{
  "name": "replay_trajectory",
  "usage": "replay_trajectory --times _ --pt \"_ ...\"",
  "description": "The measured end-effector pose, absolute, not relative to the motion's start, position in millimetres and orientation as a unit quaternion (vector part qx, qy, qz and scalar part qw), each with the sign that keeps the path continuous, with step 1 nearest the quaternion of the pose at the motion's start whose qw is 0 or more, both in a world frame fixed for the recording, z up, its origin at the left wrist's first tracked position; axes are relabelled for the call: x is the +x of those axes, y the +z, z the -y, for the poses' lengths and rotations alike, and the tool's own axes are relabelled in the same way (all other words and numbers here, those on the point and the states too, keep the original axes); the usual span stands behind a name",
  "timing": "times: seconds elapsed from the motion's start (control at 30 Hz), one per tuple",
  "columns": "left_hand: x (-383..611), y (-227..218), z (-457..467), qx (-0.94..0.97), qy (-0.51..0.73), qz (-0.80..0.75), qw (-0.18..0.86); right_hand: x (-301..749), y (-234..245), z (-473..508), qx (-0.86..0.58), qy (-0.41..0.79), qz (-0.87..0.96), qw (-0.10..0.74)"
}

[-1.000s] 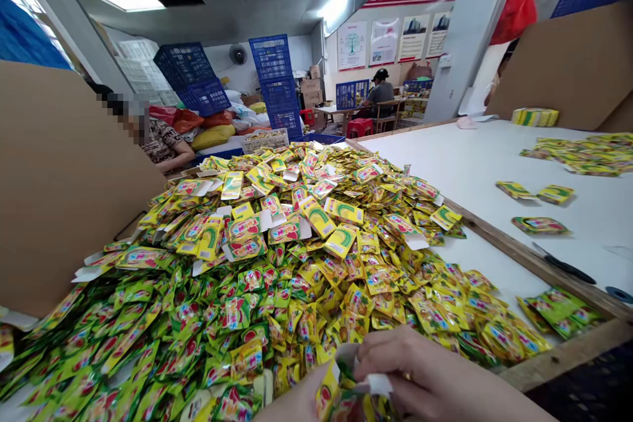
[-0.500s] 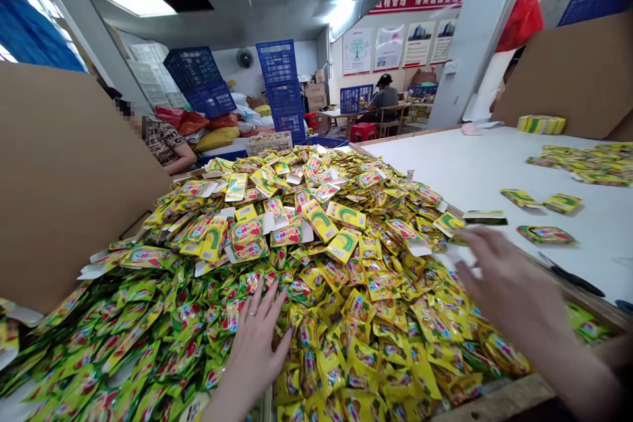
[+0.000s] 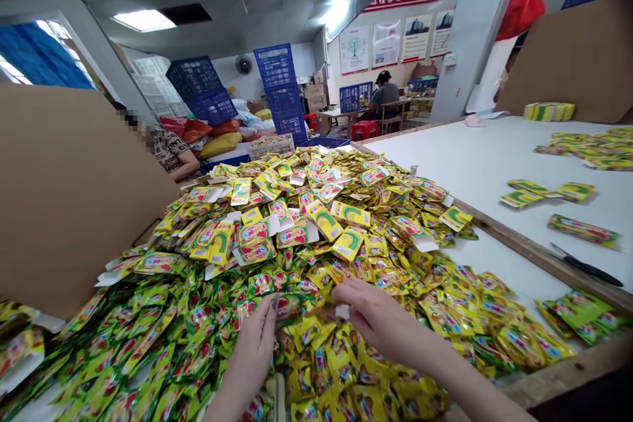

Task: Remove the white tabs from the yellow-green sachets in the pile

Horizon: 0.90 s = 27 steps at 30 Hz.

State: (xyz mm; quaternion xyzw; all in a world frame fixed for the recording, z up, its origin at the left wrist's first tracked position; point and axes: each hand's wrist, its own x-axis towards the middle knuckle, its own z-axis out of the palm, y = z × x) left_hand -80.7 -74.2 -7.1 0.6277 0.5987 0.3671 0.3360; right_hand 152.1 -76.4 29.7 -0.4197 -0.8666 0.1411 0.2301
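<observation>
A big heap of small yellow-and-green sachets (image 3: 277, 257) covers the table in front of me. Flat yellow cartons (image 3: 324, 219) lie on top of the heap further back. My left hand (image 3: 252, 346) pinches one end of a green sachet (image 3: 291, 306) just above the pile. My right hand (image 3: 378, 316) has its fingers closed on the other end of that sachet, with a small white edge showing by its thumb. Both hands meet near the front middle of the heap.
A brown cardboard wall (image 3: 64, 198) stands at the left. A white table (image 3: 494, 171) to the right holds loose cartons and black scissors (image 3: 588, 267). A wooden rail (image 3: 534, 254) divides the two surfaces. Seated people and stacked blue crates (image 3: 279, 89) are behind.
My right hand came back from the right side of the heap to the front middle. My left hand, flat on the sachets before, now pinches a sachet together with the right hand.
</observation>
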Motion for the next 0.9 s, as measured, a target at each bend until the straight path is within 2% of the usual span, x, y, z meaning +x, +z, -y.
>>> replay_trajectory --times 0.13,0.23,0.3,0.37,0.43,0.47,0.53,0.63,0.73,0.9 --pt "-54 -3 87 0.562 0.37 -0.528 0.518 154 58 83 -0.37 0.096 0.906 0.179" --pt "-40 -3 92 0.595 0.371 -0.472 0.535 147 53 83 -0.387 0.099 0.899 0.177" --pt "-36 -1 92 0.614 0.384 -0.455 0.517 146 42 82 -0.393 0.191 0.863 0.255" --pt "-32 0 92 0.596 0.409 -0.458 0.517 147 29 83 -0.382 0.361 0.768 0.365" --pt "-26 -1 91 0.569 0.438 -0.472 0.512 145 16 85 -0.338 0.547 0.64 0.42" --pt "-22 -2 91 0.567 0.451 -0.48 0.494 143 11 86 -0.316 0.61 0.585 0.431" --pt "-15 -3 89 0.601 0.468 -0.486 0.429 139 1 88 -0.3 0.663 0.515 0.453" --pt "-17 2 73 0.718 0.408 -0.484 0.288 142 -9 89 -0.337 0.643 0.479 0.495" --pt "-47 17 33 0.758 0.324 -0.558 0.098 158 -16 89 -0.386 0.612 0.467 0.508" --pt "-114 45 -52 0.742 0.319 -0.59 0.001 175 -19 98 -0.445 0.585 0.408 0.541"
